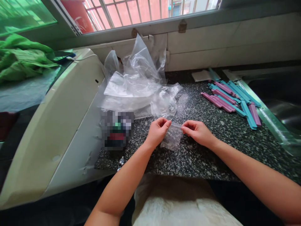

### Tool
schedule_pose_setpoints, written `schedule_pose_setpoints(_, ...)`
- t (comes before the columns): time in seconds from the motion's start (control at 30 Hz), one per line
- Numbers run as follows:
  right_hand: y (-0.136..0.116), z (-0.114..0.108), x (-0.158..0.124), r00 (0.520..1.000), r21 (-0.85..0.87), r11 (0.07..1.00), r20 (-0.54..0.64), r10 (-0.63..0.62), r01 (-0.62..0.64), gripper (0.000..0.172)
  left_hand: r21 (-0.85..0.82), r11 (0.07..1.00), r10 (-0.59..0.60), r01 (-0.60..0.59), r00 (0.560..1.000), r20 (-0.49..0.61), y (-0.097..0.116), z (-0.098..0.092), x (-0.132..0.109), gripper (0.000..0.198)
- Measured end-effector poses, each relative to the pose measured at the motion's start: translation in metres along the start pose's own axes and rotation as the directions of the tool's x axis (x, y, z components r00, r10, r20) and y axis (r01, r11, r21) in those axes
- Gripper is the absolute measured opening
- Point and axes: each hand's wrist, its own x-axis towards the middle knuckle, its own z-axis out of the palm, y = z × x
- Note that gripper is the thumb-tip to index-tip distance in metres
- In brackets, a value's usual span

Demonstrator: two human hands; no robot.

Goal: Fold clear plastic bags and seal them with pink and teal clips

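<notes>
A small clear plastic bag [172, 138] hangs between my hands, just over the speckled dark countertop [195, 160]. My left hand [158, 131] pinches its upper left corner between thumb and forefinger. At the upper right corner, my right hand [197, 131] holds the bag in the same kind of pinch. The bag looks flat, and I cannot tell whether its top edge is sealed. Behind it lies a heap of larger clear plastic bags [131, 86], with a crumpled clear bag [166, 100] at its near right side.
Teal and purple plastic clips [225, 97] are piled on the right, beside a metal sink [279, 100]. A blurred-out item [117, 131] sits left of my hands, near small shiny beads [121, 161]. A cream appliance [63, 103] borders the counter, with green cloth [23, 56] on top.
</notes>
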Motion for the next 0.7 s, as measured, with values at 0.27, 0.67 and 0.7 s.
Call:
schedule_pose_setpoints(0.27, -0.0012, -0.0018, 0.0003, 1.000, -0.038, 0.999, -0.005, -0.008, 0.008, 0.024, 0.020, 0.999, -0.045, 0.045, 0.999, 0.015, -0.0004, -0.0019, 0.0004, 0.026)
schedule_pose_setpoints(0.67, -0.0002, -0.0008, -0.0027, 0.998, -0.087, 0.995, -0.013, -0.059, 0.057, 0.021, -0.071, 0.990, -0.118, 0.124, 0.989, 0.083, 0.0014, -0.0008, -0.0007, 0.021)
schedule_pose_setpoints(0.7, -0.0001, -0.0007, -0.0027, 0.998, -0.085, 0.994, -0.015, -0.067, 0.065, 0.021, -0.074, 0.990, -0.116, 0.122, 0.990, 0.081, 0.0015, -0.0010, -0.0005, 0.020)
